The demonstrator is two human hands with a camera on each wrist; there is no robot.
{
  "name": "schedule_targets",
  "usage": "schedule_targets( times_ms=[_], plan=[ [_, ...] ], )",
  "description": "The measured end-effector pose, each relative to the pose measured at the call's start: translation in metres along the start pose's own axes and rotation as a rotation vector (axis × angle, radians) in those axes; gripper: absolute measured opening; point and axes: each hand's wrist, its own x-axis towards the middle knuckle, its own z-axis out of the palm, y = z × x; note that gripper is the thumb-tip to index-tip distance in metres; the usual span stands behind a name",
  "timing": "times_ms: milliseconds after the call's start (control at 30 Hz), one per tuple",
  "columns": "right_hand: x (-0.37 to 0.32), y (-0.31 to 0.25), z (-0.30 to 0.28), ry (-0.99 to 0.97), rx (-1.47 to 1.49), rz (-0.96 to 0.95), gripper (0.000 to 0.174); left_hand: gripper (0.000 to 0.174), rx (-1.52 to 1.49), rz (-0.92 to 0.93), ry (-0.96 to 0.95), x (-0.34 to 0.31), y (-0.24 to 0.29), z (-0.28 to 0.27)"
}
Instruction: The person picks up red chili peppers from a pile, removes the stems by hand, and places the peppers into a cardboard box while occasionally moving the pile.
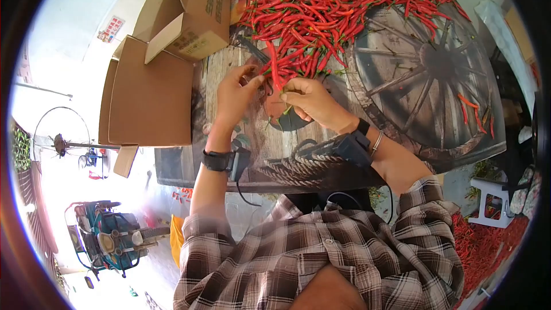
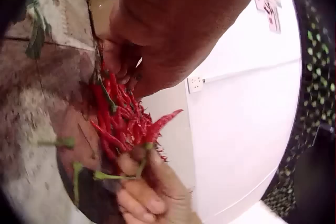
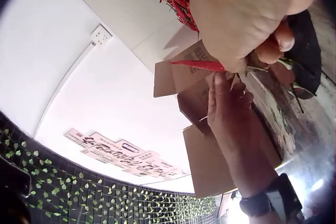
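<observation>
My right hand (image 1: pixel 315 103) pinches a red chili pepper (image 1: pixel 274 68) by its green stem end, between thumb and forefinger, over the front of the pile. In the left wrist view this chili (image 2: pixel 164 124) points up and away from the fingers, and a green stem (image 2: pixel 107 175) sticks out beside them. Just left of it is my left hand (image 1: pixel 235 95), its fingers loosely bent at the near edge of the chilies; the fingertips are partly hidden. The large heap of red chilies (image 1: pixel 321 14) spreads across the far side of the table.
An open cardboard box (image 1: pixel 152 97) lies at the table's left, with another box (image 1: pixel 201 17) behind it. Loose green stems (image 2: pixel 77 182) lie below the hands. Several chilies (image 1: pixel 476 116) are scattered at the right of the wheel-printed table cover (image 1: pixel 396 138). A white stool (image 1: pixel 492 202) stands on the floor.
</observation>
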Motion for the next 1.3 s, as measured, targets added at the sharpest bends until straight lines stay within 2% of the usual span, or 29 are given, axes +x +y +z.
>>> schedule_targets(
  times_ms=[33,133,367,433,467,533,567,633,700,833,900,933,1000,1033,1100,1133,1300],
  plan=[
    [0.000,-0.001,0.000,0.002,0.000,-0.003,0.010,0.026,0.283,0.153,0.009,0.004,-0.004,0.001],
    [0.001,0.000,-0.001,0.004,-0.007,0.001,0.010,0.025,0.342,0.211,-0.006,0.011,-0.016,0.008],
    [0.005,0.006,-0.002,0.017,0.004,-0.022,0.007,0.020,0.233,0.060,0.053,0.006,-0.017,-0.009],
    [0.004,0.005,-0.004,0.037,0.007,-0.022,0.008,0.020,0.261,0.150,0.232,0.006,-0.026,-0.025],
    [0.003,0.004,-0.004,0.014,0.020,-0.020,0.009,0.020,0.188,0.126,0.248,0.004,-0.026,-0.031],
    [0.003,0.003,-0.002,0.002,0.044,-0.012,0.010,0.018,0.012,0.061,0.277,0.003,-0.014,-0.038],
    [0.003,0.003,-0.003,0.009,0.040,-0.014,0.010,0.018,0.005,0.064,0.273,0.003,0.007,-0.036],
    [0.003,0.003,-0.002,0.006,0.023,-0.022,0.010,0.021,-0.186,0.020,0.148,-0.007,0.066,-0.018],
    [0.003,0.002,-0.001,0.008,0.023,-0.035,0.010,0.024,-0.326,0.246,0.047,-0.016,0.113,0.011],
    [0.004,0.002,-0.005,-0.025,0.004,-0.063,0.010,0.023,-0.298,0.210,0.015,-0.003,0.097,0.016],
    [0.003,0.001,-0.005,-0.020,0.012,-0.066,0.010,0.022,-0.048,0.122,0.063,0.005,0.064,0.005],
    [0.003,0.001,-0.005,-0.016,0.020,-0.062,0.010,0.022,-0.039,0.127,0.054,0.004,0.053,0.002],
    [0.005,0.004,-0.005,-0.021,0.028,-0.070,0.010,0.022,-0.158,-0.157,0.033,-0.009,0.045,-0.004],
    [0.006,0.005,-0.005,-0.031,0.026,-0.074,0.010,0.022,-0.154,-0.163,0.038,-0.013,0.043,-0.002],
    [0.005,0.006,-0.003,-0.023,0.019,-0.067,0.010,0.022,-0.229,-0.050,0.070,-0.022,0.048,0.009],
    [0.005,0.006,-0.002,-0.005,0.008,-0.067,0.010,0.025,-0.281,0.063,0.094,-0.020,0.036,0.019],
    [0.003,0.005,-0.004,-0.050,-0.041,-0.034,0.011,0.025,-0.253,-0.025,-0.037,-0.020,0.036,0.021]
  ],
)
